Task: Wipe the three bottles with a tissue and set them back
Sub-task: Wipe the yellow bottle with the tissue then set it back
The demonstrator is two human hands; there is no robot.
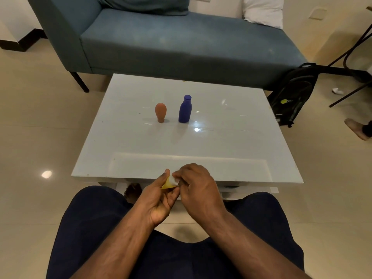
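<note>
A glossy white low table stands before a blue sofa, with an orange bottle and a taller blue bottle upright just beside each other mid-table, and a black backpack on the floor to the right. At the near edge, above the person's lap, the left hand grips a small yellow bottle while the right hand pinches a white tissue against it. The little bottle is mostly hidden and held off the table, so a loose grip could likely drop it to the floor; nothing blocks the open spot beside the other two.
</note>
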